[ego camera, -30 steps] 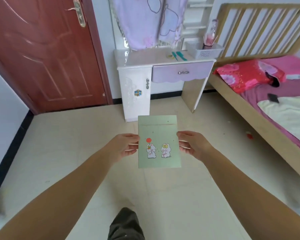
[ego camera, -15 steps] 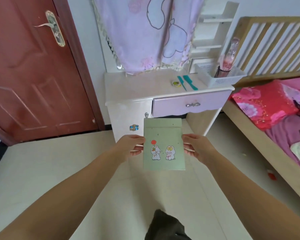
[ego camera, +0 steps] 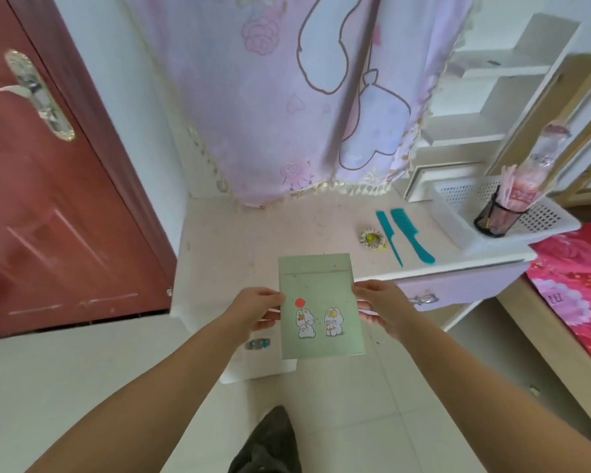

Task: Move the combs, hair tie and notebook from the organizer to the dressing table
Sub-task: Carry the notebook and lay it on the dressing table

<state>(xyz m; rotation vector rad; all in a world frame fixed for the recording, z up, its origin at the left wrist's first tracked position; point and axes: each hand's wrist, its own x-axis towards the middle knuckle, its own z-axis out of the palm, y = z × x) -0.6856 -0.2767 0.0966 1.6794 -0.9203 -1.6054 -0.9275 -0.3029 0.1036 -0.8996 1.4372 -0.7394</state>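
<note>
I hold a pale green notebook (ego camera: 319,305) with two cartoon rabbits on its cover, flat in front of me at the near edge of the white dressing table (ego camera: 253,233). My left hand (ego camera: 258,310) grips its left edge and my right hand (ego camera: 382,307) grips its right edge. On the table top to the right lie two teal combs, a thin tail comb (ego camera: 389,237) and a wider one (ego camera: 411,235), side by side. A small flowery hair tie (ego camera: 372,238) lies just left of them. The white perforated organizer basket (ego camera: 539,220) stands at the table's right end.
A black mesh cup (ego camera: 493,218) with pink items stands inside the organizer. A lilac cartoon cloth (ego camera: 304,97) hangs over the mirror behind the table. A red-brown door (ego camera: 48,199) is at left, a bed with pink bedding (ego camera: 580,288) at right. White shelves (ego camera: 492,97) rise behind the basket.
I have walked closer to the dressing table with the notebook held in both hands; the table now fills the view just beyond the notebook.
</note>
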